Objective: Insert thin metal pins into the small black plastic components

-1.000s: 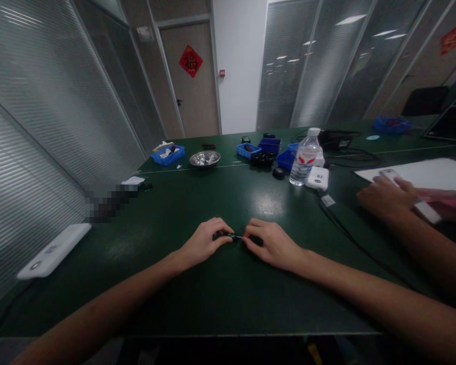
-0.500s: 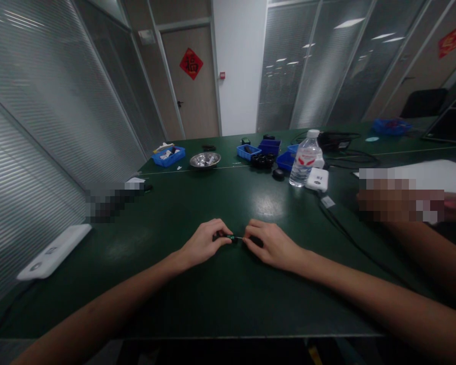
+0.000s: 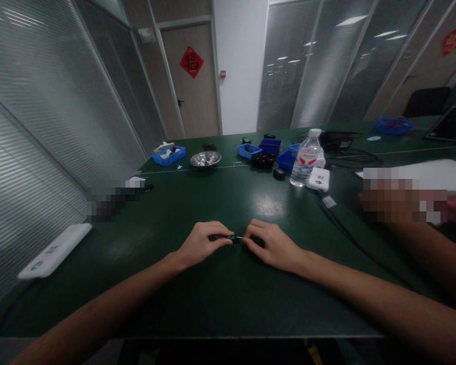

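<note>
In the middle of the head view, my left hand (image 3: 202, 244) is closed, thumb and fingers pinching a small dark piece with green on it (image 3: 233, 238); its exact kind is too small to tell. Just to the right, my right hand (image 3: 272, 244) is closed in a pinch on a thin shiny pin-like piece (image 3: 239, 238). This thin piece points left and meets the end of the dark green piece. Both hands rest low on the dark green table (image 3: 197, 304). Fingers hide most of both pieces.
A water bottle (image 3: 305, 163) stands beyond my right hand, beside a white device (image 3: 318, 179) with a black cable. A metal bowl (image 3: 205, 160) and blue baskets (image 3: 169, 156) sit farther back. Another white device (image 3: 57, 251) lies left. At right is another person's forearm (image 3: 433, 246).
My left fingers have straightened a little over the dark green piece and its thumb has shifted slightly. My right hand keeps nearly the same pose.
</note>
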Tool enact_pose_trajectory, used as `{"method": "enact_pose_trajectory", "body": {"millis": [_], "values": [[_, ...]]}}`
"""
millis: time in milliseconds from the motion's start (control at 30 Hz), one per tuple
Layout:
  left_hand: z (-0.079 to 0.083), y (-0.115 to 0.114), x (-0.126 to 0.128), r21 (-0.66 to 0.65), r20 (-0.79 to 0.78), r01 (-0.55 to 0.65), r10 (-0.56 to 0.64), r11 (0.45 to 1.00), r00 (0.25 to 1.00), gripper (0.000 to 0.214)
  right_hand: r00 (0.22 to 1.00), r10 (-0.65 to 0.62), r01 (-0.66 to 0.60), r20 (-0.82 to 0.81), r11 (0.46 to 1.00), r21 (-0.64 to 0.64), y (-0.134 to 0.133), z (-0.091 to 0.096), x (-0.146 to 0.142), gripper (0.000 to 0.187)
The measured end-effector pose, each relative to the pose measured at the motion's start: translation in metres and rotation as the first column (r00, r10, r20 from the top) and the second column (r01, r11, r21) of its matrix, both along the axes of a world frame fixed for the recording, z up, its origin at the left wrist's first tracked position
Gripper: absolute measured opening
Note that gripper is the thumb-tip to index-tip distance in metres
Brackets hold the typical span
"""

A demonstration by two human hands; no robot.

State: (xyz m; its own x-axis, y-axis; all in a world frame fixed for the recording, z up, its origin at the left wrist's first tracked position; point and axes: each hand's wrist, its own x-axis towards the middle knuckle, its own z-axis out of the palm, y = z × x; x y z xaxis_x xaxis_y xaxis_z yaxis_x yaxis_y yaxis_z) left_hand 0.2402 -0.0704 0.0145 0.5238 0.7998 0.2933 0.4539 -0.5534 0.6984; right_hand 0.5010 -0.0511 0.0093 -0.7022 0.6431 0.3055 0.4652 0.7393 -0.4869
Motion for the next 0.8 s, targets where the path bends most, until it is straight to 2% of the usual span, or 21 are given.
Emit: {"method": "enact_pose_trajectory", "body": {"millis": [200,533,800], "values": [[-0.0010,-0.0025,-0.0005,0.060,0.062,0.013,-0.017,0.998,0.998,0.024,1.000,0.006,-0.006,0.013,1.000,0.018,-0.0016,0.0020,-0.0014,0.016],[0.0034,-0.0056,0.0015,0.100,0.206,-0.014,-0.007,0.995,0.978,0.017,0.992,0.031,-0.030,-0.120,0.999,0.011,-0.0015,-0.0007,0.0006,0.017],[0.0021,-0.0065,0.0037,0.121,0.248,-0.047,0.015,0.992,0.969,0.015,0.982,0.040,-0.040,-0.184,0.999,0.002,-0.0049,0.0052,-0.0026,0.019]]}}
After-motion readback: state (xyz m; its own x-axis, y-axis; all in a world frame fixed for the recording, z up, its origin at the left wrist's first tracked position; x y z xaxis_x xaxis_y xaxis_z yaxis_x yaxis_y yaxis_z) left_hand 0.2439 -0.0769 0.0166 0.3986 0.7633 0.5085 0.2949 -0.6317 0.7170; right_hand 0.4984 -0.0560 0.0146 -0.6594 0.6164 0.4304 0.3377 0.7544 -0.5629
